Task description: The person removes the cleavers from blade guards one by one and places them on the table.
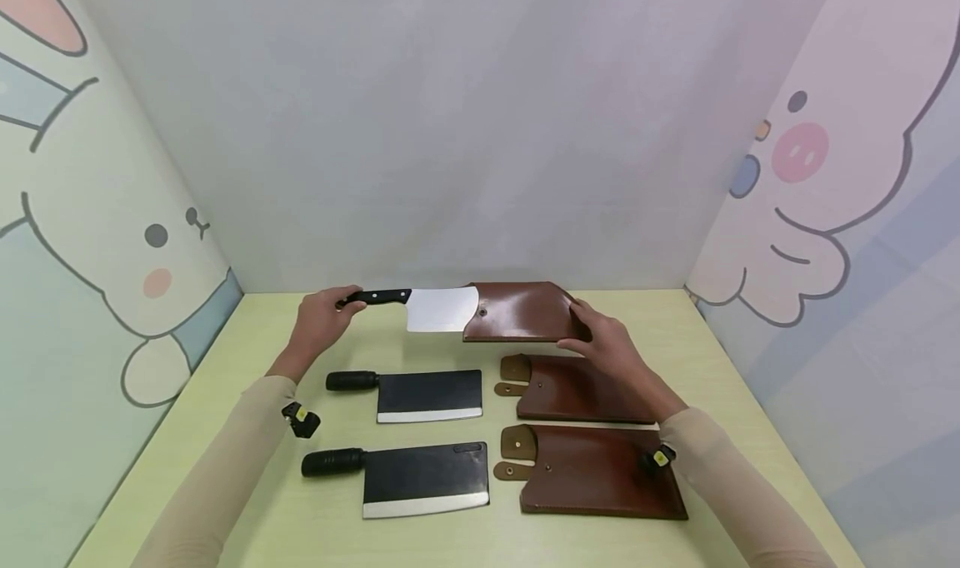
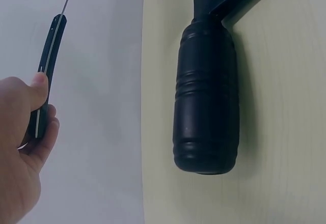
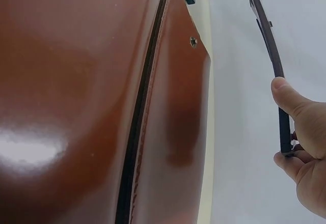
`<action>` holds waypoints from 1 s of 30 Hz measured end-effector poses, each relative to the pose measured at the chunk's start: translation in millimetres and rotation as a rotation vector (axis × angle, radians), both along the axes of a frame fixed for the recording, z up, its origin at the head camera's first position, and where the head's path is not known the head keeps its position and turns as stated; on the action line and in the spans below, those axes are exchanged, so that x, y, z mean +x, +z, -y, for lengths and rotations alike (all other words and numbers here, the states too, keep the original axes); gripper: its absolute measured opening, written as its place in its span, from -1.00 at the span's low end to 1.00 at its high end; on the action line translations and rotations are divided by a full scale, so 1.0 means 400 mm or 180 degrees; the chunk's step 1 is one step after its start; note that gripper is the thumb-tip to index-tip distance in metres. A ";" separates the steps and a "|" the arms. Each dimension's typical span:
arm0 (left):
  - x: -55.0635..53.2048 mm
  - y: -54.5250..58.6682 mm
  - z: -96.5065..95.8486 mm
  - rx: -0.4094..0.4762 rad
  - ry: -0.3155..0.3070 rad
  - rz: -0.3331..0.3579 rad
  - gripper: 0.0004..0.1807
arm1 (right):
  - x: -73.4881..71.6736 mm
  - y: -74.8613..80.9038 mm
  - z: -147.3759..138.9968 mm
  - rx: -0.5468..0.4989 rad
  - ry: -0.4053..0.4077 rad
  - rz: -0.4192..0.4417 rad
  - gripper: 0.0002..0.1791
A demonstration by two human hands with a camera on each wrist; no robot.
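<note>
My left hand (image 1: 326, 316) grips the black riveted handle of a cleaver (image 1: 442, 310) with a bright silver blade, raised at the back of the table. The thumb and fingers pinch the handle's end in the left wrist view. My right hand (image 1: 603, 339) holds the far end of a brown leather sheath (image 1: 525, 311), thumb on one face and fingers on the other. The blade's front edge overlaps the sheath's mouth, near a metal snap. In the right wrist view the held sheath (image 3: 275, 56) shows edge-on.
Two black-bladed cleavers (image 1: 429, 395) (image 1: 426, 478) with ribbed black handles lie on the pale table (image 1: 420, 543), left of centre. Right of them lie two brown sheaths (image 1: 577, 389) (image 1: 592, 472) with tan straps, under my right forearm. White walls with cartoon animals enclose the table.
</note>
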State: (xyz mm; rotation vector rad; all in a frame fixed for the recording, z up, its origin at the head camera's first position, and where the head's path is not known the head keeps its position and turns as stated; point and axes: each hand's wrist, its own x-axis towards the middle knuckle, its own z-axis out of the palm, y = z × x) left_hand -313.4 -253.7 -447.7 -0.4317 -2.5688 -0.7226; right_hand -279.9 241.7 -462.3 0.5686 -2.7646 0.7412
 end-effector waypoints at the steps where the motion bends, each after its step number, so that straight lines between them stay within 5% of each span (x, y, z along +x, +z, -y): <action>1: -0.001 -0.002 0.002 -0.0001 0.0009 -0.0001 -0.61 | 0.000 -0.001 -0.002 -0.0004 -0.0002 0.0001 -0.05; 17: -0.006 -0.013 0.037 -0.0023 0.0128 -0.0030 -0.62 | 0.002 -0.004 -0.037 0.0052 -0.0042 -0.0029 -0.05; 30: 0.006 0.006 0.057 -0.0025 0.0247 0.0012 -0.61 | 0.000 -0.009 -0.081 0.0089 -0.0053 0.0024 -0.04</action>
